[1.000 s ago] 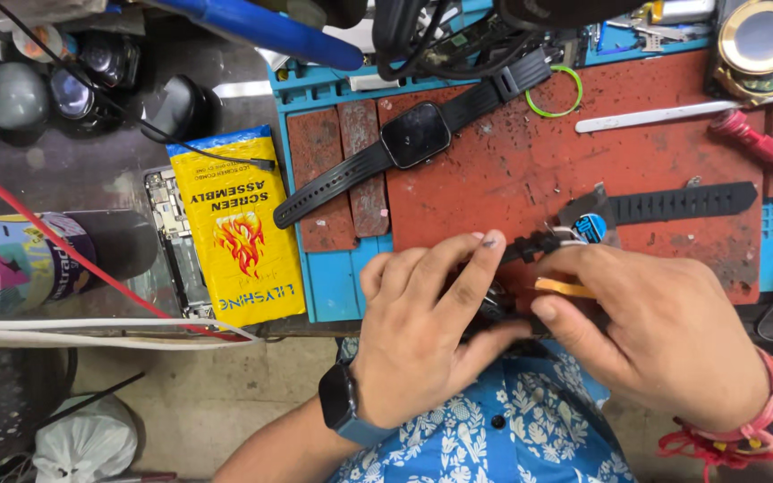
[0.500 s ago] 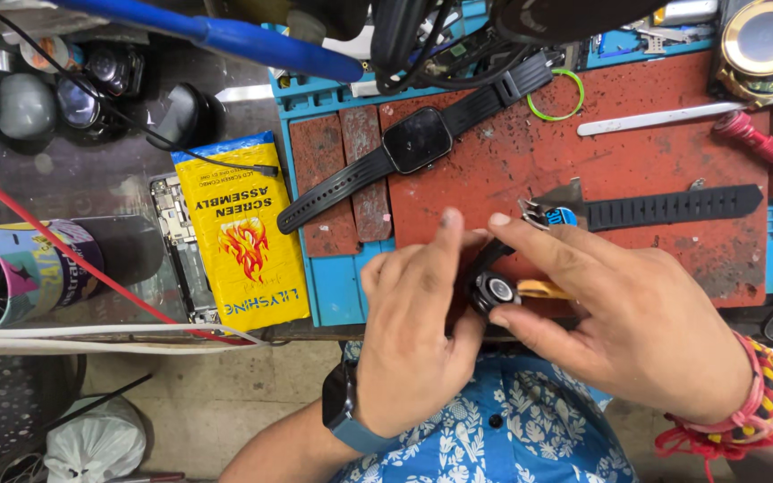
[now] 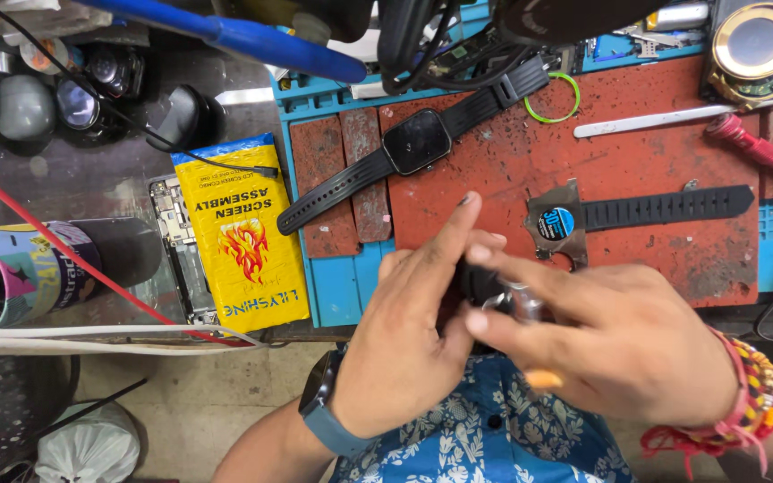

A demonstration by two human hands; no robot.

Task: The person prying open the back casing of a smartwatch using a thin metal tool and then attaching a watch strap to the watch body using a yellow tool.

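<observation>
fingers: both hands pinch one small dark part with a silvery piece (image 3: pixel 505 293) between fingertips, at the near edge of the bench, above the blue flowered shirt (image 3: pixel 485 438)
left hand (image 3: pixel 409 335): fingers closed round the part's left side, index finger stretched up toward the mat; a dark wristwatch (image 3: pixel 319 407) on the wrist
right hand (image 3: pixel 610 344): thumb and fingers closed on the part from the right, an orange-tipped tool (image 3: pixel 543 379) showing under the palm; beaded bracelets (image 3: pixel 753 402) on the wrist
part's axis: mostly hidden by the fingers, cannot tell which way it points
in the way: both hands cover the mat's near edge
around: red work mat (image 3: pixel 628 152) with a black smartwatch (image 3: pixel 416 141) lying slantwise, strap ends up-right and down-left; loose black strap (image 3: pixel 668 207) lying left to right beside a round blue-stickered piece (image 3: pixel 556 223); green ring (image 3: pixel 552 97); white spudger (image 3: pixel 650 121); yellow packet (image 3: pixel 239 233) left of the mat; gold round case (image 3: pixel 756 40) at top right
</observation>
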